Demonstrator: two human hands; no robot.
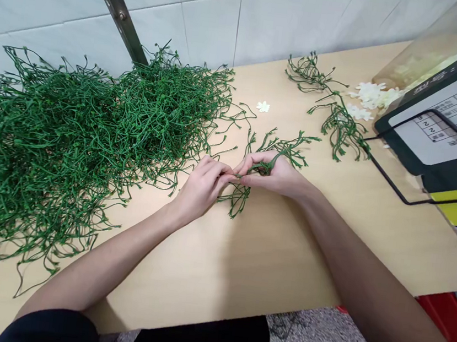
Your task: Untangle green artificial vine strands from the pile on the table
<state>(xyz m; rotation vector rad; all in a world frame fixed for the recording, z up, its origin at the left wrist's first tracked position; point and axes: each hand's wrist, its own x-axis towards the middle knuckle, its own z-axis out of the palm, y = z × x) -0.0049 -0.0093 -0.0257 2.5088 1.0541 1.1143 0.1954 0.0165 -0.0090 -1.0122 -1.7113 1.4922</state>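
Note:
Over the middle of the table, my left hand [205, 185] and my right hand [272, 173] meet at the fingertips. Both pinch a bunch of green plastic stems [239, 197], thin and branching with small knobbed tips. Part of this bunch hangs below the fingers, and more fans out behind my right hand, where some stems lie on the table. Whatever small part sits between the fingertips is hidden. To the left of my left hand spreads a large tangled heap of the same green stems [93, 121].
A loose cluster of stems [342, 126] lies at the back right. One white flower piece [263, 107] rests behind my hands. More white petals [373, 95] sit beside a clear container [414, 47] and a printed cardboard box [452, 110]. A metal post [117, 10] stands before the tiled wall.

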